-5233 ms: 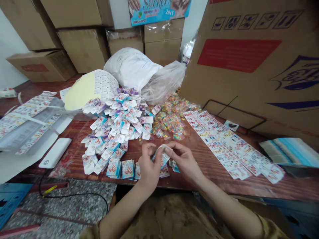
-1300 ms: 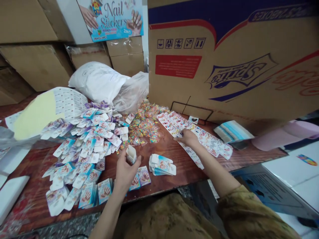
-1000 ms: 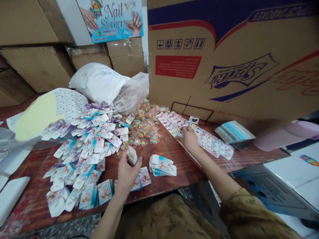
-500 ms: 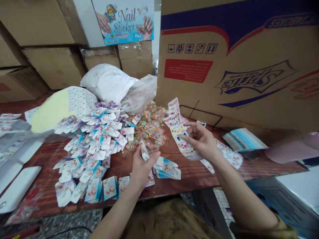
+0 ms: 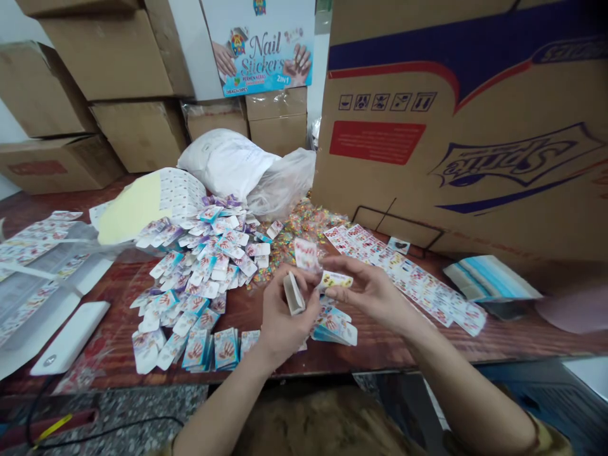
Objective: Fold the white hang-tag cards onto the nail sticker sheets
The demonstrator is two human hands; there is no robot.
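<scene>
My left hand (image 5: 285,323) is closed around a small white card box (image 5: 294,294), its narrow end facing up. Beside it, my right hand (image 5: 373,288) pinches a sticker sheet (image 5: 338,280) that curls over toward the left fingers. Part of that sheet stands up behind my hands. Under and behind them lies a small stack of blue-and-white nail sticker packets (image 5: 335,329). To the left spreads a heap of similar packets (image 5: 204,253), with short stacks (image 5: 226,348) along the table's front edge.
Small wrapped candies (image 5: 304,221) lie behind my hands near a white sack (image 5: 228,158). Sticker sheets (image 5: 408,272) lie at right, before a large carton (image 5: 380,177). A blue-striped packet (image 5: 491,278) sits farther right, a white power bank (image 5: 71,339) at left.
My right hand has moved left with the sticker sheet, bringing it up against the small box in my left hand. The sheet now bends between both hands. The view has shifted slightly left.
</scene>
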